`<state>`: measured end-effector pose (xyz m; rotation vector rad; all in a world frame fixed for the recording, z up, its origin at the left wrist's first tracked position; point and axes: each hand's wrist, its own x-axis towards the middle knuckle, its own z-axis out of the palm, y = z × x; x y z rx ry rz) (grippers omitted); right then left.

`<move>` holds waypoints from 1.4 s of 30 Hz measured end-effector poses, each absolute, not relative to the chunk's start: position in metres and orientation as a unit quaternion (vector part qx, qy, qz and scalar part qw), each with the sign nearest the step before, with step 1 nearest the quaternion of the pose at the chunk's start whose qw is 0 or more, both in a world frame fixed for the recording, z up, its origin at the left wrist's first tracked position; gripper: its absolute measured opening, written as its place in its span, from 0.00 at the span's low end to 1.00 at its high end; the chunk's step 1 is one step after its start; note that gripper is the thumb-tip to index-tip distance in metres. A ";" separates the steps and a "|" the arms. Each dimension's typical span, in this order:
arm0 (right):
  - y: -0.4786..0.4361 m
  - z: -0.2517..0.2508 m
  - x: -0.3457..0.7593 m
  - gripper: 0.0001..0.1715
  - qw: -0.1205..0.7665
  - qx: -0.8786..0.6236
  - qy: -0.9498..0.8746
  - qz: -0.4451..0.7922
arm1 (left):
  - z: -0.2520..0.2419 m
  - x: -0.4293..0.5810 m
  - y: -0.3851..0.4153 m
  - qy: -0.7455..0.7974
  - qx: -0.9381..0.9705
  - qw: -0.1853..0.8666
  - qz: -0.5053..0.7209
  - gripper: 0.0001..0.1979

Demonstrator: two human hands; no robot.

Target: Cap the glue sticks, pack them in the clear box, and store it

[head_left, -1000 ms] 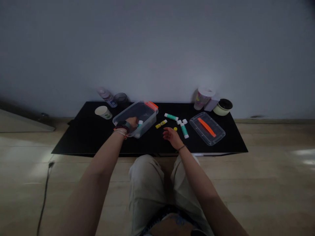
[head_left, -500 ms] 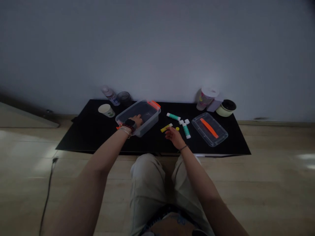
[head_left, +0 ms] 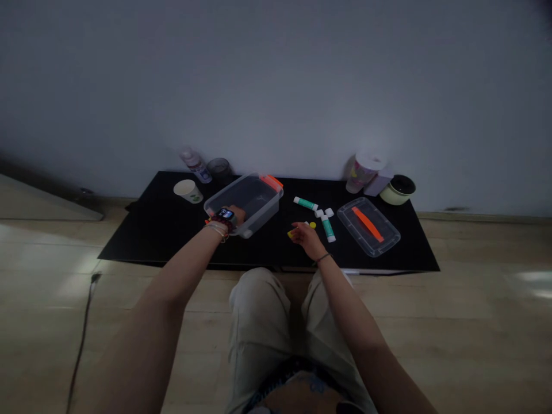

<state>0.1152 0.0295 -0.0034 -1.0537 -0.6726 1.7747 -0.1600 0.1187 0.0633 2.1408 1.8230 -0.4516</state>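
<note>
The yellow stick (head_left: 290, 234), to the right of the clear plastic box (head_left: 265, 215), is now mostly covered by the right hand (head_left: 305, 236); half a second ago much more of it showed on the black table (head_left: 150, 230). It has slipped slightly toward the palm, which suggests a pick-up under way. The right hand is narrow, fingers curled round the stick with a yellow end peeking out, the forearm angled in from the near side.

At the box itself, the left hand (head_left: 238, 215) reaches over the near-left rim, wrist and watch (head_left: 226, 214) above it. The fingers, spread half a second ago, are tucked down; whether they hold anything cannot be told.

Beyond the yellow stick from the box lie a yellow cap (head_left: 313, 225), two green sticks (head_left: 306, 203) and two white caps (head_left: 329, 212). Farther right of the box rests the lid (head_left: 364, 236) with its orange handle, and beyond that a pot (head_left: 395, 194). A paper cup (head_left: 188, 191) stands left of the box, apart from it.
</note>
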 end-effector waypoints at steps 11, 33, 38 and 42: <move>0.036 -0.014 0.117 0.19 0.475 -0.513 -0.337 0.631 | 0.102 -0.076 0.060 0.567 0.794 0.035 0.216 0.20; 0.036 -0.038 0.145 0.26 0.281 -0.693 -0.638 0.181 | -0.019 -0.009 0.039 0.599 0.739 0.250 0.180 0.14; 0.043 -0.033 0.147 0.14 0.386 -0.694 -0.556 0.247 | -0.026 -0.015 0.035 0.582 0.621 0.437 0.291 0.14; 0.050 -0.029 0.146 0.14 0.529 -0.655 -0.372 0.391 | -0.031 -0.019 0.037 0.550 0.573 0.526 0.303 0.17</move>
